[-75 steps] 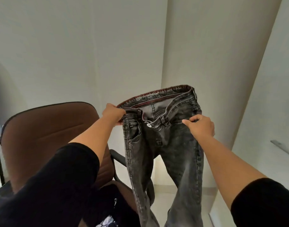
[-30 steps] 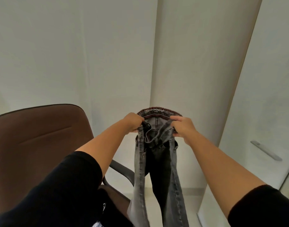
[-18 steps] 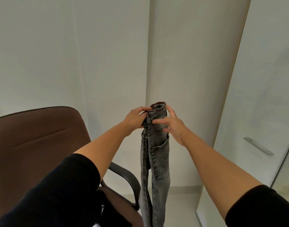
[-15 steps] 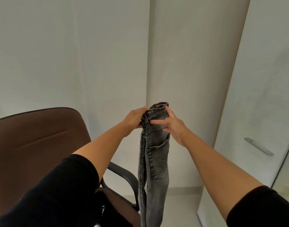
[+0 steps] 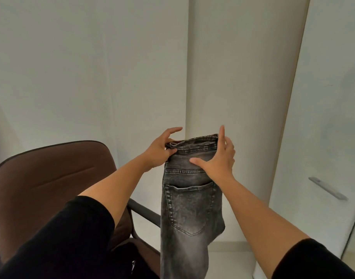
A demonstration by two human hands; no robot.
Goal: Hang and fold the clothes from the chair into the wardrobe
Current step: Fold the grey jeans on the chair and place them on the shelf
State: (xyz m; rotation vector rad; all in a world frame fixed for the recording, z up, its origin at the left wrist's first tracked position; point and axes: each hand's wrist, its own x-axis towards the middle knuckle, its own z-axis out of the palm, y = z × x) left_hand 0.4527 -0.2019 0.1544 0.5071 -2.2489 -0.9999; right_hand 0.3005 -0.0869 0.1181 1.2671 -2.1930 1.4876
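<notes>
While earlier edge-on, jeans (image 5: 189, 200) now face flat.

1. Both bare forearms reach forward from black sleeves, raised to the waistband of the faded grey denim jeans (image 5: 189, 198).
2. The left hand (image 5: 159, 152) pinches the waistband's left end, index finger lifted.
3. The right hand (image 5: 219, 160) clasps the right edge, thumb across the denim, fingers pointing up.
</notes>
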